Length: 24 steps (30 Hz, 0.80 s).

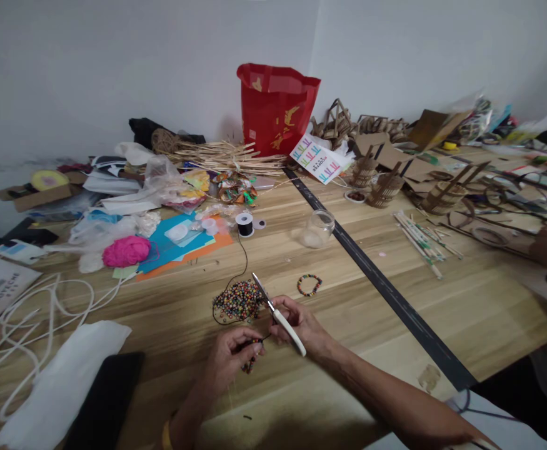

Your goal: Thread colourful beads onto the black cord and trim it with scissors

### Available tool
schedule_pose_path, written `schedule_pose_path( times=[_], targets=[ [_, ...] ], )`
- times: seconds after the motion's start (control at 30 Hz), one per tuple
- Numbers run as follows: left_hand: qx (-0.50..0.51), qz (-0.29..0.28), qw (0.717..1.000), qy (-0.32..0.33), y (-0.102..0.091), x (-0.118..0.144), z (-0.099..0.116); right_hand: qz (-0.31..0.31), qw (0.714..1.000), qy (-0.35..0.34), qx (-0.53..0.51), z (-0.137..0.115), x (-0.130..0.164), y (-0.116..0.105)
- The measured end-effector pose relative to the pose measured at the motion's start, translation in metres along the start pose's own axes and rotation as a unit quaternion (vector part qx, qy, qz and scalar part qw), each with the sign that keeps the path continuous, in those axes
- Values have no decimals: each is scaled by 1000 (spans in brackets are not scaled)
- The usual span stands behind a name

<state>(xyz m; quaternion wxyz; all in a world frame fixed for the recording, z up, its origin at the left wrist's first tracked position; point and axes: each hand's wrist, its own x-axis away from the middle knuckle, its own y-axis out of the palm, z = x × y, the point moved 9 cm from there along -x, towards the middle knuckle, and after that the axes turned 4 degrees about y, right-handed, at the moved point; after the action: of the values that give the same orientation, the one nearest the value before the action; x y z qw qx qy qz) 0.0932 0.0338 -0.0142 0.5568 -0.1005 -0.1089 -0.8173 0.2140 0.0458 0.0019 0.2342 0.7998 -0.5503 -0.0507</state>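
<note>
My left hand (230,357) is closed on a beaded bracelet (249,364) of small multicoloured beads on dark cord. In my right hand (296,325) is a pair of scissors (288,330) with white handles, its blades pointing up and left. Dark cord stretches between the two hands. Just beyond them lies a pile of loose coloured beads (239,299). Black cord runs past the pile to a white-rimmed spool (244,225). Right of the pile, a second beaded bracelet (309,285) rests flat in a ring on the wooden table (362,331).
A clear jar (320,229) stands near a dark strip (381,281) across the table. Pink yarn (127,250), coloured paper (165,240) and white cable (43,312) lie left. A red bag (277,109) stands behind; small woven baskets (384,189) and sticks (421,242) are right.
</note>
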Motion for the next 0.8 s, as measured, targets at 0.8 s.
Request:
schedule_pose_path(
  times=[0.8],
  targets=[
    [120, 225, 962, 101, -68, 5, 26, -27, 919, -58, 388, -14, 16, 10]
  ],
)
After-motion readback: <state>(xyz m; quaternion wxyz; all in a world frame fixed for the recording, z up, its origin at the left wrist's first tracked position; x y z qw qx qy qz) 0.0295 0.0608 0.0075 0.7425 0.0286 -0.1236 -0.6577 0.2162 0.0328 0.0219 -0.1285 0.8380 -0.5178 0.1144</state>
